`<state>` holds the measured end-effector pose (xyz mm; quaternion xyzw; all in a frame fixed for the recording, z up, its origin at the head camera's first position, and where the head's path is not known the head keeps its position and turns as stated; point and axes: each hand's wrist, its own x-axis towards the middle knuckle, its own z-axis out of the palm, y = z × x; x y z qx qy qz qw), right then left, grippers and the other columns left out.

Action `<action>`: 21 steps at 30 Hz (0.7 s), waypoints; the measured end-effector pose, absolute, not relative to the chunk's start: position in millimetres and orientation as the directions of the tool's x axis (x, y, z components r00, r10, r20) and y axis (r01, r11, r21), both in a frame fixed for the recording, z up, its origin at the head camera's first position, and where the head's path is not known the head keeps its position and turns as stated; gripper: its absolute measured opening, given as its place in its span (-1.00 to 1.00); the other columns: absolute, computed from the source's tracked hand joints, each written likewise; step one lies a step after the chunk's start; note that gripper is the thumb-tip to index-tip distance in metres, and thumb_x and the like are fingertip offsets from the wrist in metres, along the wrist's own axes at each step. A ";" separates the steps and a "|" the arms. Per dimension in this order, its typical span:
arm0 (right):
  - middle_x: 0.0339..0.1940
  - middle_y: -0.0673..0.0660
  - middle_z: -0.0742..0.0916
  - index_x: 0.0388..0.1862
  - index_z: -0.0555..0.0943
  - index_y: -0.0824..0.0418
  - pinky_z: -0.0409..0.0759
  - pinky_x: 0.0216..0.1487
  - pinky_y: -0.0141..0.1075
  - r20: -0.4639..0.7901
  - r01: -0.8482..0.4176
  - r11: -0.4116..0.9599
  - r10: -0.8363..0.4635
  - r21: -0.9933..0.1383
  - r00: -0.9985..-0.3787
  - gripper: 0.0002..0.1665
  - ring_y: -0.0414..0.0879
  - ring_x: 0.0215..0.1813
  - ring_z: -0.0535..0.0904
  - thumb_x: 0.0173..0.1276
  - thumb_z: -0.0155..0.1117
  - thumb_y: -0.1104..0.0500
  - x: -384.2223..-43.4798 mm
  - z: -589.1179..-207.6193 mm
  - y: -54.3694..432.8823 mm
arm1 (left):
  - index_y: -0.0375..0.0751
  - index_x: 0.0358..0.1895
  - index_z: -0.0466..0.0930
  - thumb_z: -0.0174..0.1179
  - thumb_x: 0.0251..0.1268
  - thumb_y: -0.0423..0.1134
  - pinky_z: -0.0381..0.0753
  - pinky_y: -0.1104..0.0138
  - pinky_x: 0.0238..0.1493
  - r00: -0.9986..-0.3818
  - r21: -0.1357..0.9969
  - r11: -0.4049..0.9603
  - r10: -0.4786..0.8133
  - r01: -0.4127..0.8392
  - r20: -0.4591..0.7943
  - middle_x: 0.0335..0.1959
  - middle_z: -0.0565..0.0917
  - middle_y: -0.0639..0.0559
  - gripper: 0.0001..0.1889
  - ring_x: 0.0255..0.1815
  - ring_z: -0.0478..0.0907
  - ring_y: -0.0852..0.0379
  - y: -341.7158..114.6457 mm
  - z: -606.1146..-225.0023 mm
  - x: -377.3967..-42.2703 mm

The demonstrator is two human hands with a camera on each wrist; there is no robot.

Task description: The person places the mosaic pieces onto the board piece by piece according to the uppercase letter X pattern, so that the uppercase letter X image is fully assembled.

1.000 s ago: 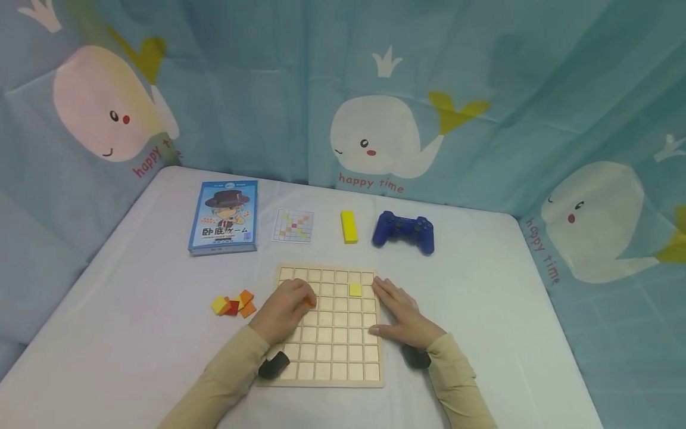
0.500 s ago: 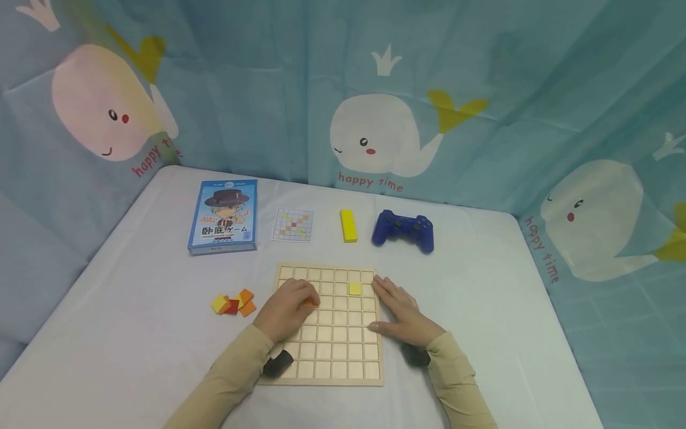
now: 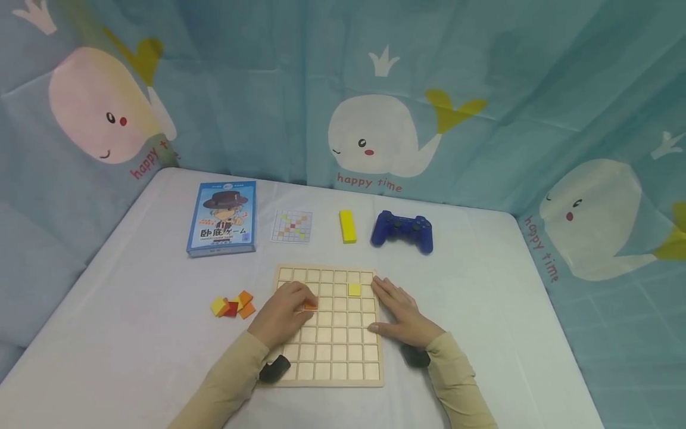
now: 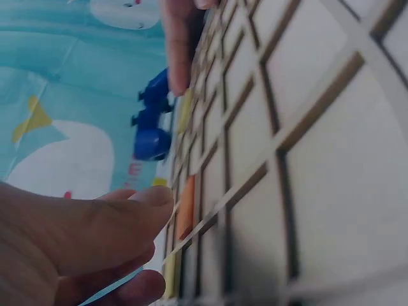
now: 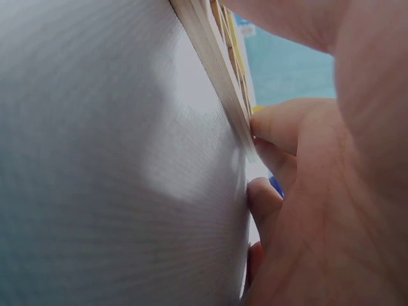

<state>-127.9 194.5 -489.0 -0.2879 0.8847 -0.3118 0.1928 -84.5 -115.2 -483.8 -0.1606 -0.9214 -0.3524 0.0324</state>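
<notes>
A wooden grid board (image 3: pixel 340 337) lies in front of me. An orange square tile (image 3: pixel 311 306) sits in one of its cells, between the parted thumb and fingers of my left hand (image 3: pixel 284 313). In the left wrist view, that orange tile (image 4: pixel 187 208) stands apart from the thumb. A yellow tile (image 4: pixel 170 274) shows beyond it, hidden behind my left hand in the head view. Another yellow tile (image 3: pixel 354 289) fills a cell near the upper right. My right hand (image 3: pixel 401 316) rests at the board's right edge, fingers extended; its fingertips (image 5: pixel 256 125) touch the rim.
Left of the board is a small pile of yellow, orange and red tiles (image 3: pixel 231 305). Along the back are a blue game box (image 3: pixel 223 217), a card with a coloured grid pattern (image 3: pixel 292 226), a yellow block (image 3: pixel 348 226) and a blue game controller (image 3: pixel 402 232). A whale-print curtain (image 3: pixel 241 119) hangs behind.
My left hand has let go of the orange tile; thumb and fingers have parted, and the tile now lies in a cell. My right hand has stayed at the board's edge.
</notes>
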 end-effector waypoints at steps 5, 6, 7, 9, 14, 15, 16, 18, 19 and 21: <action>0.59 0.00 -0.01 0.57 -0.08 0.08 -0.28 0.50 0.01 -0.158 -0.398 0.640 -0.633 -0.657 -0.758 0.08 0.00 0.59 -0.22 0.27 0.27 -0.20 -128.0 -490.0 195.9 | -0.02 -0.19 0.63 0.35 0.12 -0.32 0.54 0.13 -0.03 -0.970 0.672 0.701 0.137 0.238 0.201 -0.05 0.59 0.15 -0.80 0.04 0.45 0.10 -139.6 -470.5 -66.3; 0.59 -0.01 -0.01 0.57 -0.08 0.08 -0.27 0.50 0.02 -0.156 -0.401 0.643 -0.632 -0.653 -0.759 0.08 0.00 0.59 -0.22 0.27 0.26 -0.20 -128.0 -490.0 196.2 | -0.05 -0.17 0.64 0.36 0.10 -0.33 0.53 0.12 -0.04 -0.969 0.665 0.711 0.102 0.229 0.224 -0.05 0.61 0.12 -0.78 0.02 0.46 0.07 -146.6 -467.4 -63.3; 0.59 -0.01 -0.01 0.57 -0.08 0.08 -0.27 0.50 0.02 -0.156 -0.403 0.644 -0.632 -0.651 -0.759 0.08 0.00 0.59 -0.22 0.27 0.26 -0.20 -127.9 -489.4 195.8 | -0.08 -0.14 0.63 0.37 0.08 -0.33 0.51 0.14 -0.10 -0.967 0.652 0.728 0.063 0.212 0.245 -0.06 0.62 0.08 -0.75 -0.03 0.45 0.06 -154.4 -464.5 -60.1; 0.59 0.00 0.00 0.56 -0.07 0.09 -0.26 0.50 0.02 -0.153 -0.407 0.646 -0.631 -0.646 -0.760 0.08 0.00 0.59 -0.21 0.27 0.26 -0.20 -127.8 -488.2 195.6 | -0.12 -0.08 0.61 0.41 0.05 -0.31 0.47 0.13 -0.12 -0.966 0.626 0.764 -0.014 0.156 0.258 -0.06 0.61 -0.01 -0.68 -0.06 0.43 0.02 -169.6 -460.1 -55.2; 0.59 0.01 -0.01 0.56 -0.08 0.09 -0.27 0.50 0.01 -0.155 -0.401 0.648 -0.627 -0.648 -0.763 0.08 0.00 0.59 -0.22 0.27 0.27 -0.20 -128.0 -488.0 196.9 | -0.22 0.06 0.55 0.45 0.00 -0.22 0.31 -0.05 -0.01 -0.968 0.593 0.804 -0.120 0.036 0.222 -0.01 0.56 -0.19 -0.51 0.03 0.35 -0.17 -200.6 -460.5 -50.7; 0.59 0.01 -0.01 0.56 -0.08 0.09 -0.27 0.50 0.00 -0.156 -0.399 0.648 -0.626 -0.649 -0.764 0.08 0.00 0.59 -0.23 0.27 0.27 -0.20 -128.0 -488.5 197.2 | -0.22 0.08 0.55 0.43 0.03 -0.19 0.27 -0.08 -0.02 -0.970 0.587 0.810 -0.125 0.022 0.209 0.00 0.55 -0.21 -0.50 0.06 0.34 -0.20 -203.6 -462.7 -50.7; 0.59 0.01 -0.01 0.56 -0.08 0.08 -0.27 0.50 0.00 -0.156 -0.397 0.647 -0.626 -0.651 -0.764 0.08 0.00 0.59 -0.23 0.26 0.28 -0.20 -127.9 -489.0 197.2 | -0.23 0.09 0.55 0.42 0.05 -0.16 0.22 -0.10 -0.04 -0.970 0.576 0.817 -0.127 0.016 0.207 0.00 0.54 -0.22 -0.50 0.07 0.32 -0.22 -205.7 -465.7 -50.9; 0.59 0.01 -0.01 0.57 -0.07 0.08 -0.27 0.50 0.01 -0.156 -0.397 0.646 -0.627 -0.652 -0.763 0.08 0.00 0.59 -0.22 0.26 0.28 -0.19 -127.6 -489.6 196.7 | -0.22 0.11 0.55 0.36 0.12 -0.08 0.17 -0.10 -0.09 -0.974 0.555 0.832 -0.135 -0.013 0.180 0.00 0.53 -0.22 -0.50 0.08 0.31 -0.24 -206.4 -472.3 -51.4; 0.59 0.02 -0.01 0.57 -0.07 0.08 -0.27 0.50 0.02 -0.157 -0.397 0.645 -0.628 -0.653 -0.762 0.08 0.01 0.59 -0.22 0.26 0.28 -0.18 -127.3 -489.6 196.2 | -0.22 0.12 0.54 0.34 0.15 -0.05 0.15 -0.10 -0.11 -0.976 0.544 0.838 -0.138 -0.025 0.167 0.01 0.52 -0.22 -0.50 0.09 0.30 -0.24 -206.2 -476.4 -51.5; 0.59 0.03 -0.01 0.57 -0.08 0.08 -0.27 0.50 0.02 -0.158 -0.401 0.643 -0.633 -0.653 -0.758 0.08 0.01 0.59 -0.22 0.27 0.28 -0.18 -126.6 -489.4 195.1 | -0.22 0.12 0.55 0.31 0.17 -0.02 0.15 -0.08 -0.13 -0.977 0.528 0.849 -0.139 -0.034 0.160 0.00 0.51 -0.22 -0.50 0.09 0.30 -0.23 -205.2 -485.2 -51.4</action>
